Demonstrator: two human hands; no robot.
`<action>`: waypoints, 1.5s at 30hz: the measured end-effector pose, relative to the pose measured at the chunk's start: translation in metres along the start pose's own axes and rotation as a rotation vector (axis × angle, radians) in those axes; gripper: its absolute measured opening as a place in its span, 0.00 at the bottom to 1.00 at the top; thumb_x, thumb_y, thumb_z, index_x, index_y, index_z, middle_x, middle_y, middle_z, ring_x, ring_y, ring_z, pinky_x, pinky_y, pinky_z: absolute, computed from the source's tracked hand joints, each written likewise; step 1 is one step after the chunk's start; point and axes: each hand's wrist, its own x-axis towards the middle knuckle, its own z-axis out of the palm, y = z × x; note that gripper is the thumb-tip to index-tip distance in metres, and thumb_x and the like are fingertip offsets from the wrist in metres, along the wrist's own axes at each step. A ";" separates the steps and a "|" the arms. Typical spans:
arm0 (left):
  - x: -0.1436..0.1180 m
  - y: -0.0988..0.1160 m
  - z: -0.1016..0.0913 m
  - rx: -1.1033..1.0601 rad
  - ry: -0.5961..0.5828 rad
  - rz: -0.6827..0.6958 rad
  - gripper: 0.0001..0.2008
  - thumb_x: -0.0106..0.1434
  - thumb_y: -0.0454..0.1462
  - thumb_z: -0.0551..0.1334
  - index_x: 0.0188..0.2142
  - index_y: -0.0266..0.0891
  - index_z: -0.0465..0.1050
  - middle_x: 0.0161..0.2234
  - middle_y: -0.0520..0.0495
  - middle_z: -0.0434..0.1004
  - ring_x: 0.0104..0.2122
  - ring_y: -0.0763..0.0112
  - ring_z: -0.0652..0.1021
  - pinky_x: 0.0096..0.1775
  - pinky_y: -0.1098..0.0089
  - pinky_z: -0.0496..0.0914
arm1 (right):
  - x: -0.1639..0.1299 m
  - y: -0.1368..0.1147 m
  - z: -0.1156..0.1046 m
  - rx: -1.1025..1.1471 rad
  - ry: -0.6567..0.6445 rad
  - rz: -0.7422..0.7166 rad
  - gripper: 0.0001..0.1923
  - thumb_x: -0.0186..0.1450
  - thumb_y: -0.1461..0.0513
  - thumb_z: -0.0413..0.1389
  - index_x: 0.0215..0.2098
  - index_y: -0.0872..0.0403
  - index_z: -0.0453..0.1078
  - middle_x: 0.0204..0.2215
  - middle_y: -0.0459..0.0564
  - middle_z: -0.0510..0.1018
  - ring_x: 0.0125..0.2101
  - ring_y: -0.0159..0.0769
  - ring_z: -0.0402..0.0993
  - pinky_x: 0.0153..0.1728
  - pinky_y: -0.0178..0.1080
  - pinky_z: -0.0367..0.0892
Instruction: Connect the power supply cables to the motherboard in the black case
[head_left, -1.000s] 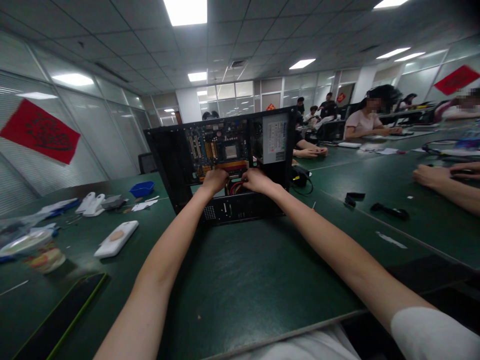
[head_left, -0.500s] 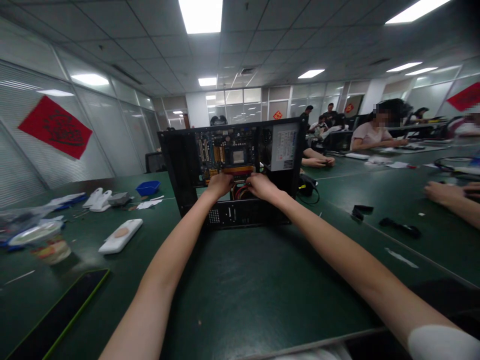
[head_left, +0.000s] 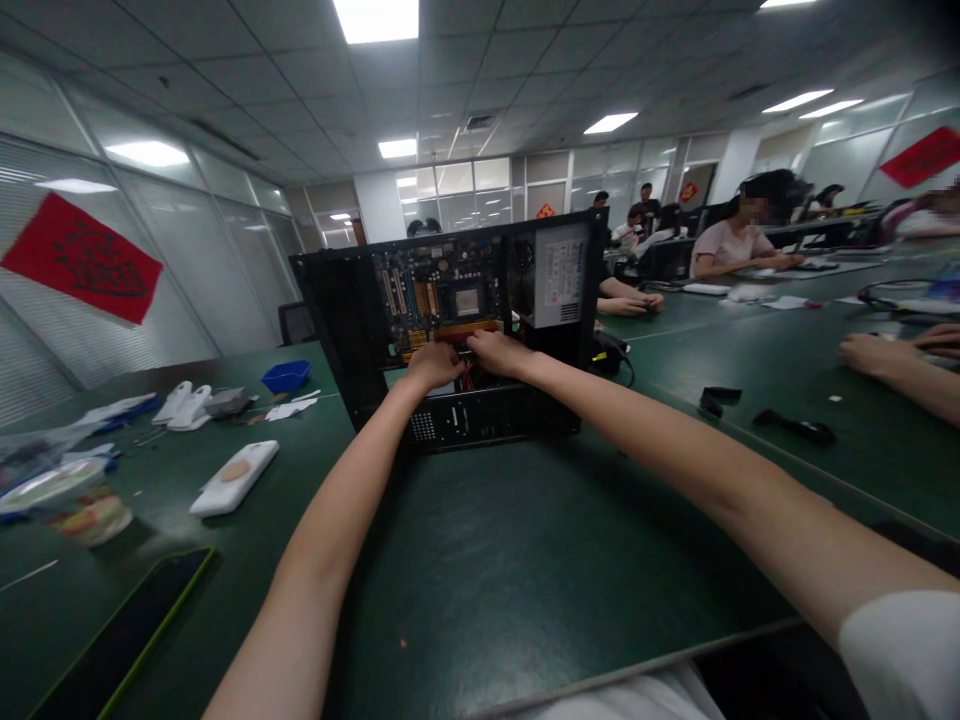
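Green worktop (head_left: 487,560), open computer case (head_left: 450,330) upright near far edge. Left hand (head_left: 431,365) and right hand (head_left: 499,352) inside it, at cable bundle (head_left: 469,378) under motherboard (head_left: 442,295); fingers curled, whether gripping cannot tell. Best steady case, pull connector straight.
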 end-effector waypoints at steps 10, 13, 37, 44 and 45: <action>-0.001 0.001 -0.004 -0.019 -0.011 -0.014 0.18 0.67 0.47 0.60 0.43 0.45 0.86 0.43 0.41 0.85 0.46 0.50 0.83 0.43 0.62 0.75 | 0.001 -0.001 0.002 -0.017 0.013 -0.003 0.16 0.71 0.69 0.49 0.55 0.61 0.70 0.53 0.65 0.75 0.51 0.50 0.77 0.48 0.43 0.70; -0.001 0.002 -0.004 -0.014 -0.007 -0.019 0.17 0.67 0.47 0.60 0.44 0.45 0.86 0.43 0.41 0.85 0.46 0.51 0.83 0.44 0.63 0.75 | 0.003 -0.001 0.003 -0.021 0.009 0.021 0.17 0.71 0.69 0.49 0.56 0.61 0.69 0.54 0.66 0.75 0.52 0.49 0.77 0.49 0.42 0.70; 0.004 0.004 -0.002 -0.006 0.063 0.005 0.16 0.70 0.42 0.59 0.50 0.49 0.84 0.46 0.42 0.85 0.48 0.52 0.82 0.46 0.61 0.74 | -0.006 0.006 0.002 0.047 -0.007 0.162 0.17 0.72 0.65 0.51 0.55 0.62 0.76 0.51 0.66 0.81 0.52 0.49 0.79 0.49 0.41 0.70; 0.004 0.005 -0.003 0.006 0.062 0.005 0.16 0.68 0.41 0.58 0.46 0.48 0.85 0.44 0.42 0.85 0.47 0.52 0.82 0.45 0.62 0.74 | -0.006 0.010 0.004 0.065 -0.011 0.170 0.19 0.71 0.68 0.49 0.49 0.61 0.81 0.48 0.66 0.83 0.50 0.48 0.79 0.50 0.41 0.69; 0.004 0.005 -0.002 0.005 0.063 0.003 0.16 0.68 0.41 0.58 0.46 0.48 0.85 0.44 0.42 0.85 0.47 0.52 0.82 0.45 0.61 0.74 | -0.005 0.010 0.004 0.067 -0.008 0.172 0.19 0.71 0.68 0.49 0.49 0.61 0.81 0.48 0.66 0.83 0.50 0.48 0.79 0.50 0.41 0.69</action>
